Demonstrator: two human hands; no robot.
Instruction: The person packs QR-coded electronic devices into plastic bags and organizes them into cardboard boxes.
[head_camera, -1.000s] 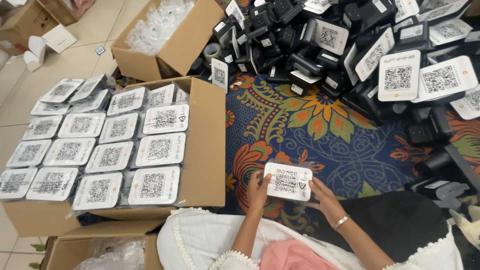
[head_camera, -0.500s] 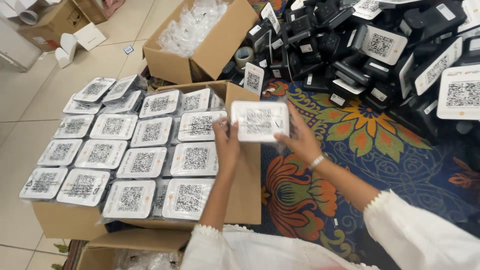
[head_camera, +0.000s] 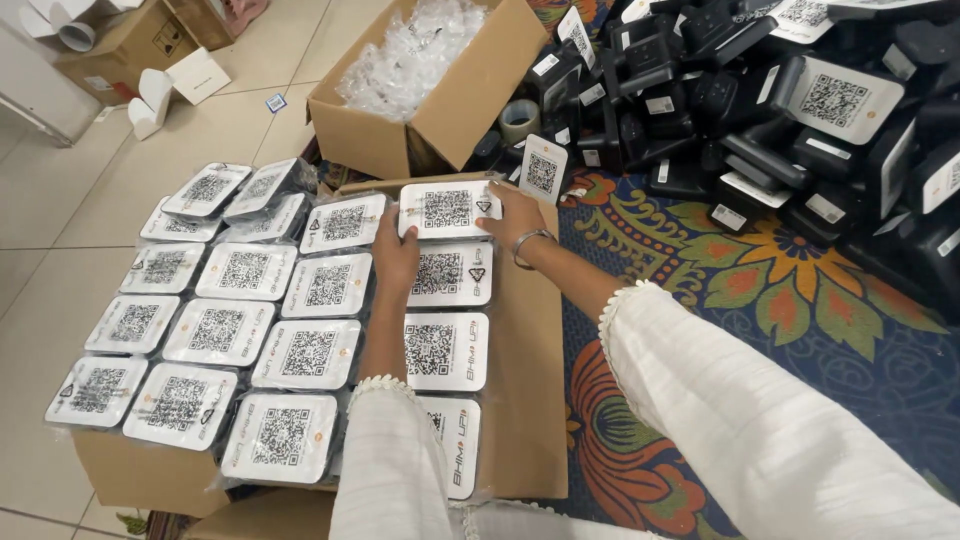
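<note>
Both of my hands hold a white plastic-wrapped device with a square code pattern (head_camera: 447, 209) at the far right end of the rows laid on a flattened cardboard box (head_camera: 520, 340). My left hand (head_camera: 396, 257) grips its left edge. My right hand (head_camera: 517, 221), with a bangle on the wrist, grips its right edge. The device lies level with the other white wrapped devices (head_camera: 215, 330), which fill the box top in several rows and columns.
An open cardboard box (head_camera: 455, 105) of clear plastic bags stands behind. A heap of black devices (head_camera: 760, 110) covers the patterned rug (head_camera: 800, 330) at right. A tape roll (head_camera: 519, 120) sits by the box. Tiled floor lies at left, with more boxes (head_camera: 130, 45) at top left.
My hands carried the white device from in front of my lap, up and to the left, down onto the far right spot of the rows on the box.
</note>
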